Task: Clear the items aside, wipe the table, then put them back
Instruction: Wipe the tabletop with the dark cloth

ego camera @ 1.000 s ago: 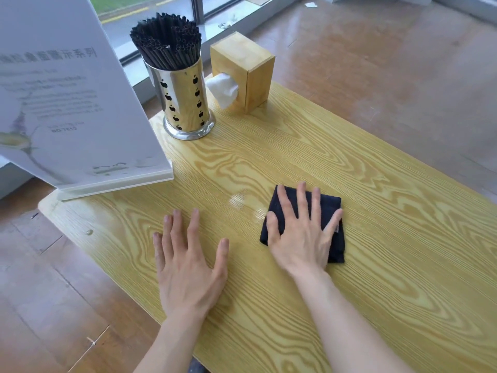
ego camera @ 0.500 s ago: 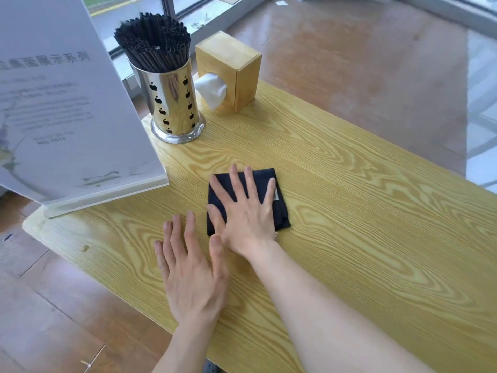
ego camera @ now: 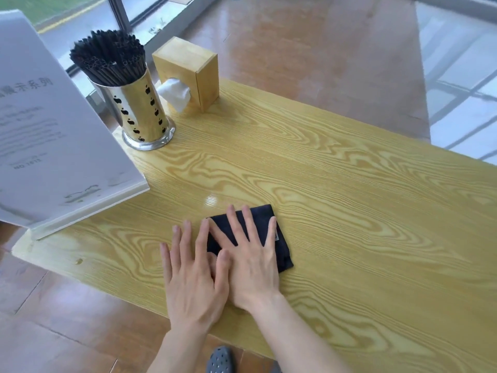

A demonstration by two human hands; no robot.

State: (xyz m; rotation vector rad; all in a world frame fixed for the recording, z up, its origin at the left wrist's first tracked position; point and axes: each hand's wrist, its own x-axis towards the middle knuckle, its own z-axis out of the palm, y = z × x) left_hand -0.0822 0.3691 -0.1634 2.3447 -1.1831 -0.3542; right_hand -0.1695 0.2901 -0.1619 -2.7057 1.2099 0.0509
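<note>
A folded dark cloth (ego camera: 283,255) lies on the yellow wooden table (ego camera: 349,211) near its front edge. My right hand (ego camera: 252,267) presses flat on the cloth with fingers spread and covers most of it. Beside it, my left hand (ego camera: 191,281) rests flat on the bare wood, and its thumb touches the right hand. Grouped at the table's left end are a white sign stand (ego camera: 53,144), a perforated metal holder (ego camera: 139,114) full of black sticks, and a wooden tissue box (ego camera: 193,68) with a tissue poking out.
The table's front edge runs just under my wrists, and a grey shoe (ego camera: 220,359) shows on the brown floor below. Windows lie beyond the far left corner. Bare wood stretches to the right of the cloth.
My right hand has slid the cloth leftward across the table until it meets my left hand. The left hand has stayed flat in about the same spot.
</note>
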